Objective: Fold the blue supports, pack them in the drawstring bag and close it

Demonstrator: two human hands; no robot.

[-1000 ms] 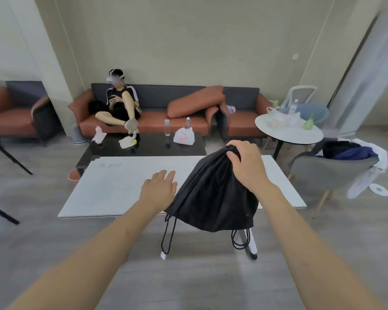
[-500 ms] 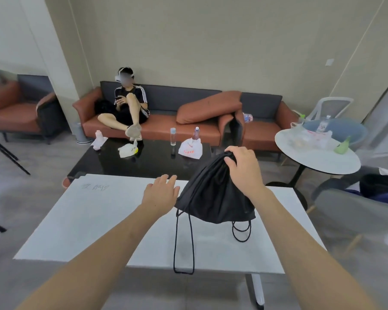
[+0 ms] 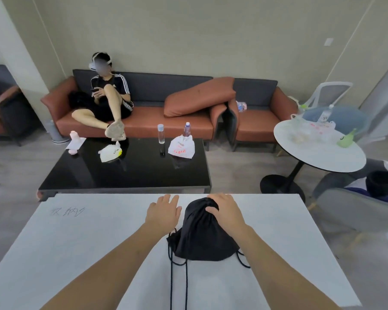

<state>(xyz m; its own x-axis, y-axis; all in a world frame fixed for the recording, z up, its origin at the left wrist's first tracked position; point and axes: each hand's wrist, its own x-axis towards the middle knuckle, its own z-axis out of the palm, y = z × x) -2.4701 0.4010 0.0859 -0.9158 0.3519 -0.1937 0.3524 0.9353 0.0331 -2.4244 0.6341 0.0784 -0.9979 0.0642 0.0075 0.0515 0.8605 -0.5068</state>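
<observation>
The black drawstring bag [image 3: 202, 236] stands bulging on the white table [image 3: 77, 247], its mouth cinched tight at the top. My right hand [image 3: 225, 211] grips that gathered top. My left hand [image 3: 163, 212] rests flat on the table just left of the bag, fingers apart, holding nothing. The bag's black cords [image 3: 178, 280] trail toward the table's near edge. No blue supports are visible; whatever is inside the bag is hidden.
Beyond the white table stands a black coffee table [image 3: 130, 173] with bottles and white bags. A person sits on the orange sofa [image 3: 188, 126] behind it. A round white table [image 3: 318, 151] and a grey chair [image 3: 356, 209] are at the right.
The bag has been lowered from hanging at the table's edge onto the tabletop, and my right hand has come down with it. My view has moved closer over the table.
</observation>
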